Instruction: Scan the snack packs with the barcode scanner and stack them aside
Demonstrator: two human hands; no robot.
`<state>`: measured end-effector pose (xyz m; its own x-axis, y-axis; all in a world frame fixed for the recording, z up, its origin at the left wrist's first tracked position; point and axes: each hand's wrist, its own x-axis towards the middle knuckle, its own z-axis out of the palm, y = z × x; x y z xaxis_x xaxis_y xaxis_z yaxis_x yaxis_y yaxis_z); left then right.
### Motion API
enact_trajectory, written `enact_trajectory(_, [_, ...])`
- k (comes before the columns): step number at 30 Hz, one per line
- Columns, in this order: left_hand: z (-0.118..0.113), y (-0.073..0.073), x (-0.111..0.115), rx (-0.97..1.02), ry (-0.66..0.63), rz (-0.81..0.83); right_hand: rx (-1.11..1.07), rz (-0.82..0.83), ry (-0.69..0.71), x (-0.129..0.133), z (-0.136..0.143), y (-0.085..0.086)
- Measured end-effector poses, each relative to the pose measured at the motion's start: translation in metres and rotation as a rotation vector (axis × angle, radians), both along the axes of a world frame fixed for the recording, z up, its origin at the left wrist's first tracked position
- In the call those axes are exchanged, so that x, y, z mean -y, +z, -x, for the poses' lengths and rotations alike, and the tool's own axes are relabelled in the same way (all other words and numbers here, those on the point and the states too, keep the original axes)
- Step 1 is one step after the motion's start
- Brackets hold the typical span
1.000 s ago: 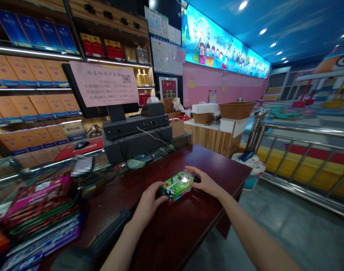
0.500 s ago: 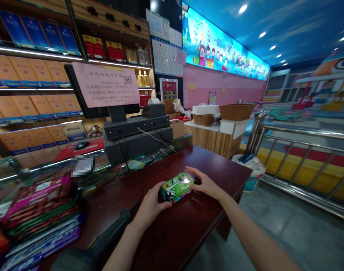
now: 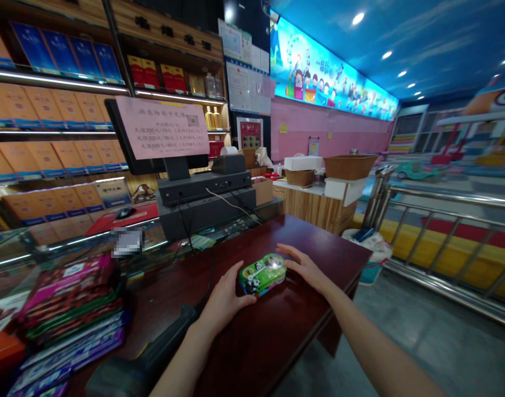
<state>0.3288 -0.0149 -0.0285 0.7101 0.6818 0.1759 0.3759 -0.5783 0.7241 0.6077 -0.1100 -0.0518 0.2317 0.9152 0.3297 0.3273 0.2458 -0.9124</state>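
Observation:
A green tin case (image 3: 264, 274) with panda pictures and rounded ends lies on the dark red-brown tabletop. At its left end is my left hand (image 3: 225, 295), with thumb and forefinger spread around the near and far corners. The fingertips are at the case's edge, and I cannot tell how firmly they touch. On the other side, my right hand (image 3: 308, 270) has its fingers stretched out beside the right end. Its thumb is partly hidden at the case's edge.
A black handheld scanner (image 3: 153, 347) lies by my left forearm. Several stacked snack packets (image 3: 74, 298) are at the left. Beyond the table (image 3: 289, 237) stand a monitor with a pink sign (image 3: 165, 129), a bin (image 3: 370, 253) and a metal railing (image 3: 451, 242).
The view has shifted slightly, so everything sits a little lower and further right. The case stays on the table between both hands, and the right fingers lie a little straighter.

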Motion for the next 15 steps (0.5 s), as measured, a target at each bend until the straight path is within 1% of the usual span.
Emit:
enact_trajectory(5, [0.007, 0.002, -0.003, 0.022, 0.002, -0.069, 0.054, -0.014, -0.070, 0.001, 0.001, 0.004])
enact_trajectory(9, [0.016, 0.005, -0.006, 0.032, -0.002, -0.136, 0.076, -0.003, -0.084, -0.001, 0.002, 0.009])
enact_trajectory(12, [0.024, 0.012, -0.007, 0.037, 0.009, -0.182, 0.084, -0.012, -0.080, -0.007, 0.003, 0.015])
enact_trajectory(15, [0.035, 0.022, -0.009, 0.035, 0.036, -0.205, 0.094, -0.026, -0.065, -0.016, 0.007, 0.023])
